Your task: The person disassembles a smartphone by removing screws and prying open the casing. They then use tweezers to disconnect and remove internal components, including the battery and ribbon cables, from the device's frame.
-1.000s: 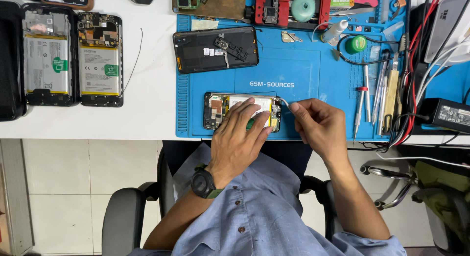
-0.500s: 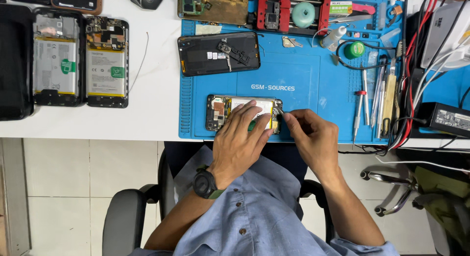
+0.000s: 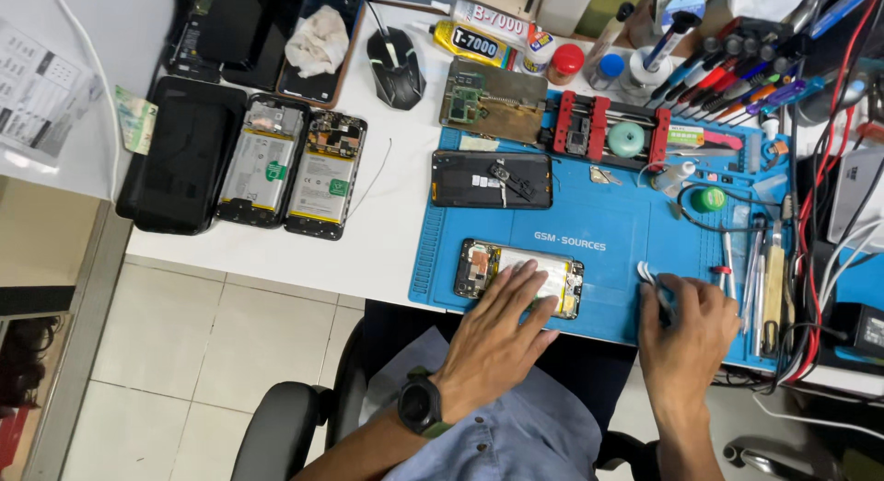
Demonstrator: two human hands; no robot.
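My left hand (image 3: 502,329) lies flat, fingers spread, on the opened phone (image 3: 517,277), pinning it to the blue mat (image 3: 599,237) near the mat's front edge. The phone has its back off, with the battery and board exposed; my fingers cover most of the battery.

My right hand (image 3: 686,329) is off the phone, over the mat to its right, fingers closed around tweezers (image 3: 652,283). Their pale end sticks up out of my fist. I can't tell if the tips hold anything.

A dark phone back cover (image 3: 491,179) lies on the mat behind the open phone, well apart. A red-and-black holder (image 3: 603,129) sits at the mat's far edge, with a circuit board (image 3: 488,99) just left of it. Hand tools (image 3: 760,274) line the mat's right side, near my right hand.

Off the mat, on the white table (image 3: 401,223) to the left: two more opened phones (image 3: 293,173) side by side and a black tablet (image 3: 180,154) beside them. A mouse (image 3: 396,69) and glue tube (image 3: 474,44) are further back. There's a watch (image 3: 422,403) on my left wrist.
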